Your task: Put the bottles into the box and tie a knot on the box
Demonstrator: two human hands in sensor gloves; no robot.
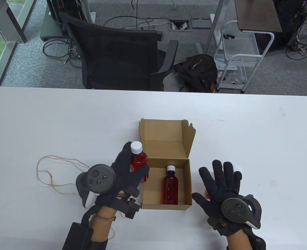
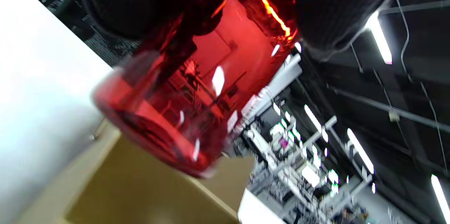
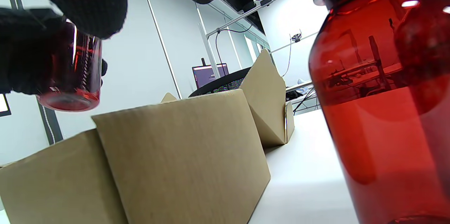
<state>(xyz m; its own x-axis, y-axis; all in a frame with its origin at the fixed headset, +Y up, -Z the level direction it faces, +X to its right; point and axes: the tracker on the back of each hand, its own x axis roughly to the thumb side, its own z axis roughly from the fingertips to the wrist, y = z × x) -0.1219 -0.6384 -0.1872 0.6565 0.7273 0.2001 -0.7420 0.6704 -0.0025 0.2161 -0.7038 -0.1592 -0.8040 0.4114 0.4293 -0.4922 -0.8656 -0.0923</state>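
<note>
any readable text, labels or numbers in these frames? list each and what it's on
None readable.
Red bottles: no labels or print visible.
Cardboard box: plain, unprinted.
Laptop screen in the right wrist view: content too small and blurred to read.
Hand trackers: only buttons visible, no markings legible.

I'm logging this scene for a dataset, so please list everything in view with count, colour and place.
Bottles: three, red with white caps; one lying in the box, one held at the box's left wall, one on the table under the right hand.
Box: one, brown cardboard, lid open, table centre.
String: one, tan, table left.
Table: one, white.
Office chair: one, black, behind the table.
Cart: one, white, back right.
Bag: one, black, on the floor.
Left hand: black glove, grips a bottle.
Right hand: black glove, fingers spread.
</note>
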